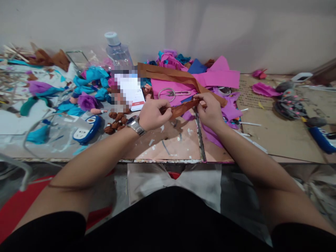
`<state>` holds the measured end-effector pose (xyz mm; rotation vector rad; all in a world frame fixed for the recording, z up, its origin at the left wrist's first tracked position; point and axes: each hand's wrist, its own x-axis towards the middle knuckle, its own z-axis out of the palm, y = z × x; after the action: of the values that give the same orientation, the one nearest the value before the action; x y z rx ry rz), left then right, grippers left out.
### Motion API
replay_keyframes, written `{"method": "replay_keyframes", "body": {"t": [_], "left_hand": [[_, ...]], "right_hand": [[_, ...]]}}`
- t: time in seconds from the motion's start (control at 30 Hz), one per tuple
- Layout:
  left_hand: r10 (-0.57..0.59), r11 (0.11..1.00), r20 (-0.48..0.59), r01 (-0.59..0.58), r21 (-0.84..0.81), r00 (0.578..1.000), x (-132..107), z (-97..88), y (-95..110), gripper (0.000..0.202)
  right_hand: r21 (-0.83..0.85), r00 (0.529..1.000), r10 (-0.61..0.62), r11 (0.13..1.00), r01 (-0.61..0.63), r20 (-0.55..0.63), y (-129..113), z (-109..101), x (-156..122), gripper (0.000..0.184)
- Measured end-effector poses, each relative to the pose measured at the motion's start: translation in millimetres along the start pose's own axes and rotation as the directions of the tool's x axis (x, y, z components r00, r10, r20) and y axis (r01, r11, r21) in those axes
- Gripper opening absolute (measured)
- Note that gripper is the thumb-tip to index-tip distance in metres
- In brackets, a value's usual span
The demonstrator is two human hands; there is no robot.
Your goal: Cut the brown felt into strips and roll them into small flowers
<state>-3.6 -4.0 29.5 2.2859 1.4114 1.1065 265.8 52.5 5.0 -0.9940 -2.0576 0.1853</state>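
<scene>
Between my two hands a strip of brown crepe paper [182, 109] is stretched just above the table's front part. My left hand [154, 113], with a metal watch [135, 125] on its wrist, pinches the strip's left end. The right end is pinched in the fingers of my right hand [209, 110]. Behind them lies a longer brown strip [170, 74] across pink paper sheets [225, 75]. Scissors [168, 94] with a round handle rest on the pink paper. Small twisted brown paper balls [117, 122] sit beside my left wrist.
A lit phone [133, 91] leans left of the scissors, before a clear bottle [118, 50]. Blue and purple paper flowers [88, 101] and a blue-white power strip [88, 129] are at left. Cardboard [283, 136], a dark bundle [290, 103] and another blue case [322, 139] lie right.
</scene>
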Motion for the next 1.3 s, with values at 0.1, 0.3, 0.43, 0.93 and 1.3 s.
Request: {"method": "replay_keyframes", "body": {"t": [0.1, 0.3, 0.43, 0.93, 1.3], "left_hand": [[0.011, 1.0, 0.028, -0.011, 0.013, 1.0, 0, -0.5, 0, 0.018], [-0.011, 1.0, 0.032, 0.011, 0.013, 0.999, 0, -1.0, -1, 0.018], [-0.004, 1.0, 0.034, 0.003, 0.012, 0.999, -1, -1.6, 0, 0.018], [0.032, 0.995, 0.172, -0.048, 0.089, 0.985, -1, 3.8, -3, 0.02], [0.029, 0.991, 0.268, -0.062, 0.116, 0.963, -3, 7.9, 1, 0.028]], "right_hand": [[0.051, 1.0, 0.012, 0.999, -0.012, -0.003, 7, 4, -2, 0.03], [0.171, 0.993, 0.098, 0.982, -0.086, -0.061, 15, 9, -2, 0.027], [0.214, 0.989, 0.112, 0.973, -0.088, -0.101, 13, 9, -1, 0.028], [-0.039, 0.999, 0.005, 0.999, -0.007, -0.054, 23, -3, 6, 0.026], [0.048, 0.984, -0.176, 0.984, 0.174, 0.032, -18, -1, -1, 0.025]]}}
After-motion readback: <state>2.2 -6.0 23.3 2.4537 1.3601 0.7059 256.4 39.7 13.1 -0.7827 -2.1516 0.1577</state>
